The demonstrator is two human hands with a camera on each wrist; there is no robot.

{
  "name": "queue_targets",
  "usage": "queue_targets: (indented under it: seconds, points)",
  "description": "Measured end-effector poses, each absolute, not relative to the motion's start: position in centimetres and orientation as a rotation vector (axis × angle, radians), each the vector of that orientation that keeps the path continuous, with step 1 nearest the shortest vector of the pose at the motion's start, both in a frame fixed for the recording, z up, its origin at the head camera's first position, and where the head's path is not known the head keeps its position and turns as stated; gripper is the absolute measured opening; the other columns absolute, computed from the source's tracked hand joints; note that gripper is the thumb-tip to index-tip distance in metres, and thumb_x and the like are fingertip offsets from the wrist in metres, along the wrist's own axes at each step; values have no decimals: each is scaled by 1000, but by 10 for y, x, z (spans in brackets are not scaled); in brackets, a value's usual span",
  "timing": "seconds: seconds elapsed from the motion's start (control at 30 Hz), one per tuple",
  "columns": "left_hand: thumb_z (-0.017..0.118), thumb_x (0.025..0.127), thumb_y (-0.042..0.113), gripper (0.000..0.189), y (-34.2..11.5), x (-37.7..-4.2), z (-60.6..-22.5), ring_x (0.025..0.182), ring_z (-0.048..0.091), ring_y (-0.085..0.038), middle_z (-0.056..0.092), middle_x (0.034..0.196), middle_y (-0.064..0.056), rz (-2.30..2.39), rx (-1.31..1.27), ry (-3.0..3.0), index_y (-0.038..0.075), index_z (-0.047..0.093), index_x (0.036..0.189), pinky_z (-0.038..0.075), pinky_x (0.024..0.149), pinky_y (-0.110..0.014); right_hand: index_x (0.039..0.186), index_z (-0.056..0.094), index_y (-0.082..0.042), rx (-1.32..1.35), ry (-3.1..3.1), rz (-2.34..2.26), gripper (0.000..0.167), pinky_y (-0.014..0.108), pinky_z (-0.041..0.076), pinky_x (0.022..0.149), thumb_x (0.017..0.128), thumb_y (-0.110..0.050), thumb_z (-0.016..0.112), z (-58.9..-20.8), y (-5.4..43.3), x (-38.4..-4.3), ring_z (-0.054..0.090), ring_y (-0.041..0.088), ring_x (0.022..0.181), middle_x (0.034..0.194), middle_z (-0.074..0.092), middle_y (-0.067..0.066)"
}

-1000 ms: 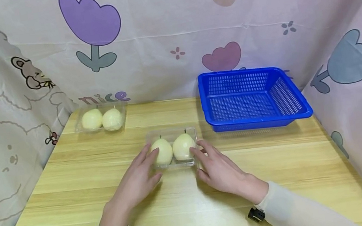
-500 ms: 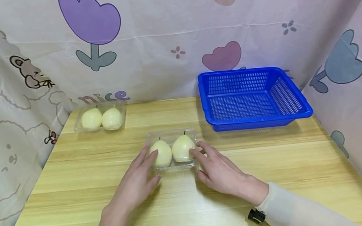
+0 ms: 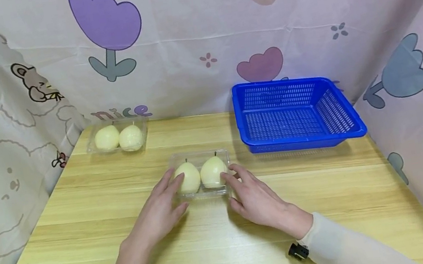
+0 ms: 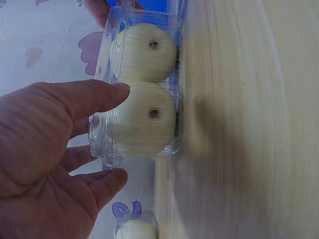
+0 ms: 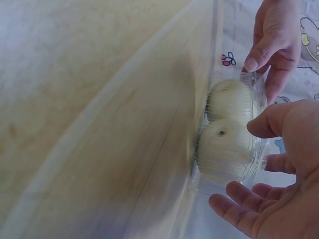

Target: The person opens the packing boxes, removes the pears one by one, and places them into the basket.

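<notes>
A clear plastic clamshell box (image 3: 207,194) with two pale yellow pears, one left (image 3: 189,180) and one right (image 3: 212,172), sits on the wooden table between my hands. At its left end is my left hand (image 3: 157,215), fingers spread along the side. In the left wrist view, the left thumb (image 4: 102,97) lies along the box's near face. My right hand (image 3: 261,201) is at the opposite end, its thumb (image 5: 269,122) by the near face and its lower fingers splayed. Neither hand shows a tight grip; some contact points are hidden.
A blue mesh basket (image 3: 307,140) stands at the table's back right. Another clear box (image 3: 113,149) with two pears stands at the back left. Printed curtains (image 3: 177,25) hang behind and at both sides. A small black camera hangs at each wrist.
The box shifted very slightly left and toward me in the first half second, with the left hand following a little. Since then the box and both hands look nearly still.
</notes>
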State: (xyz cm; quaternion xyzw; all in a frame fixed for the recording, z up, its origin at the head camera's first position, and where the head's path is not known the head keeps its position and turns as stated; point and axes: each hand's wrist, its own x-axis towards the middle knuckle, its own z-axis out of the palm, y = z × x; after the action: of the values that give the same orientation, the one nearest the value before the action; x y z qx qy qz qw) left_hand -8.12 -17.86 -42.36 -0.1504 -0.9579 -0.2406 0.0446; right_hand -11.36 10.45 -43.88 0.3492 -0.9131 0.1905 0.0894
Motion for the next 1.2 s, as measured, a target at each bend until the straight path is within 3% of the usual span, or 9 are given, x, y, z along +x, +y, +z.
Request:
queue_targets:
  seconds: [0.33,1.2]
  points:
    - [83,92,14,77,-179,-86,-424,151,39,-47,30,170,-24,-755,-445,-2917,1,46,158,44,118,-62,152,52,-4,1048,-2689,575,64,32,65,75,93,-15,76,-439,104,-118,66,35,116,152,47,24]
    - [84,92,17,75,-176,-89,-428,151,39,-47,32,170,-23,-762,-387,-2916,4,49,157,42,119,-62,151,54,-5,1042,-2690,590,62,39,66,85,93,-15,75,-442,106,-123,63,36,123,152,48,22]
